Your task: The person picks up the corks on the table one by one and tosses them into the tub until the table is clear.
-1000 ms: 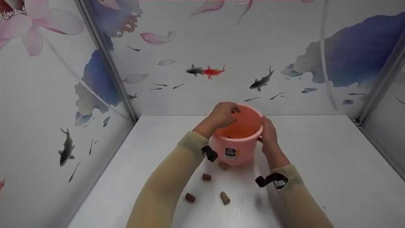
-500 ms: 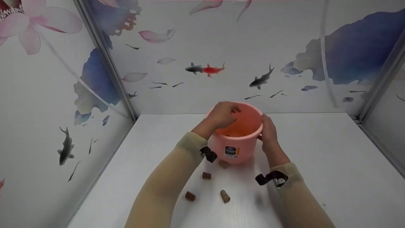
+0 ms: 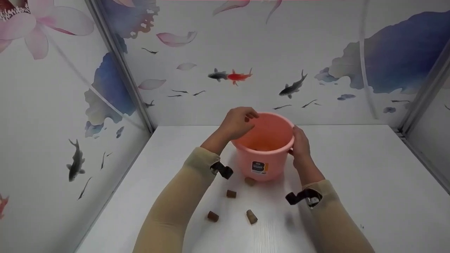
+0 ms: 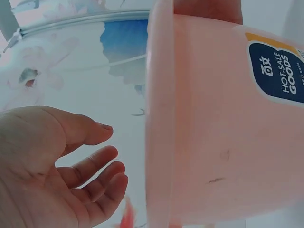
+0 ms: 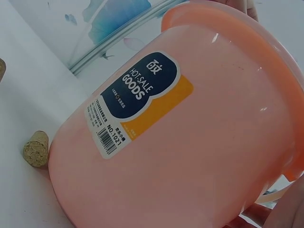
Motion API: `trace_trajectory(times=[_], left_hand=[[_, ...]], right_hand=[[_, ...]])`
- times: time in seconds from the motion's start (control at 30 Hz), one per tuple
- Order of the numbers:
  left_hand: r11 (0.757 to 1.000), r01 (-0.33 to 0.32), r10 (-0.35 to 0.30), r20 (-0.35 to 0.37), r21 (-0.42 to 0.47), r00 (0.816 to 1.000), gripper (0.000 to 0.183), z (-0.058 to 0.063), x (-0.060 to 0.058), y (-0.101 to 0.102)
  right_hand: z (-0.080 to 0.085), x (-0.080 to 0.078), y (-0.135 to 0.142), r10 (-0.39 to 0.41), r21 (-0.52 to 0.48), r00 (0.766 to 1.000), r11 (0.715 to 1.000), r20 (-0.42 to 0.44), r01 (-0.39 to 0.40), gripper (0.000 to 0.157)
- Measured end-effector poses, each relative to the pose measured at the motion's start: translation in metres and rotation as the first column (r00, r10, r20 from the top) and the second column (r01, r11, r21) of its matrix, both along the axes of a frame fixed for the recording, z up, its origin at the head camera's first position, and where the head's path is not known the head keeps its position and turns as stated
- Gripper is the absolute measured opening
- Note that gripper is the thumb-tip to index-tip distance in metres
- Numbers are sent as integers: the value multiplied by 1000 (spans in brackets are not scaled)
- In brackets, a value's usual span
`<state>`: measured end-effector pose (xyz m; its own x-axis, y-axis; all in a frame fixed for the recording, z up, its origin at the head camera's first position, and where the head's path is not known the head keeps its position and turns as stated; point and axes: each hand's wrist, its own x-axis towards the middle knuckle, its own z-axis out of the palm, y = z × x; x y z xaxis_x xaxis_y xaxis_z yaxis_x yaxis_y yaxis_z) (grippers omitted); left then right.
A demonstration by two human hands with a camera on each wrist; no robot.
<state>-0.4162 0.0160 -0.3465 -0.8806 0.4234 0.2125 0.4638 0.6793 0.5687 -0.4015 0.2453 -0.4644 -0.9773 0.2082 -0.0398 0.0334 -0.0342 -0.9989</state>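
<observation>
A pink plastic bucket (image 3: 260, 165) with a label (image 3: 259, 167) on its front stands on the white table, its mouth tipped slightly toward me. At its right side my right hand (image 3: 301, 146) grips the rim, with fingertips under it; the right wrist view shows those fingers (image 5: 256, 213) only at the corner. Beside the left part of the rim hovers my left hand (image 3: 237, 123), its fingers loosely bent. Nothing lies between thumb and fingers (image 4: 99, 164) in the left wrist view. The bucket's bottom is mostly hidden by its front wall.
One cork (image 3: 250, 181) lies against the bucket's base. Nearer to me on the table (image 3: 351, 168) are another cork (image 3: 231, 194), a darker one (image 3: 213, 216) and a longer one (image 3: 251, 217). Printed panels (image 3: 197, 105) enclose the back and sides.
My left hand has drawn back leftward and slightly up from over the bucket's mouth to its left rim. The right hand keeps its hold, and the corks lie where they were.
</observation>
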Motion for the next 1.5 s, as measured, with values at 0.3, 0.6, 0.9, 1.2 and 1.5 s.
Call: trace_trajectory(times=[0.3,0.6,0.9,1.2,1.5], left_hand=[[1000,27,-27,-28,7,999,26,0,15,-8],[998,35,-30,-109,42,994,23,-15,36,-17],[991,55,-36,-149,126,988,22,-27,51,-29],[986,141,-117,-226,91,967,21,-33,60,-47],[982,167,-143,-234,87,962,19,-47,70,-60]], right_hand=[[1,0,0,-20,34,1000,999,-10,20,64],[-2,3,1,-16,4,1000,1000,10,16,61],[-2,3,0,-1,11,1000,1000,-9,1,63],[-1,1,0,-7,3,1000,1000,-2,7,59],[3,0,-1,-12,5,1000,1000,18,12,57]])
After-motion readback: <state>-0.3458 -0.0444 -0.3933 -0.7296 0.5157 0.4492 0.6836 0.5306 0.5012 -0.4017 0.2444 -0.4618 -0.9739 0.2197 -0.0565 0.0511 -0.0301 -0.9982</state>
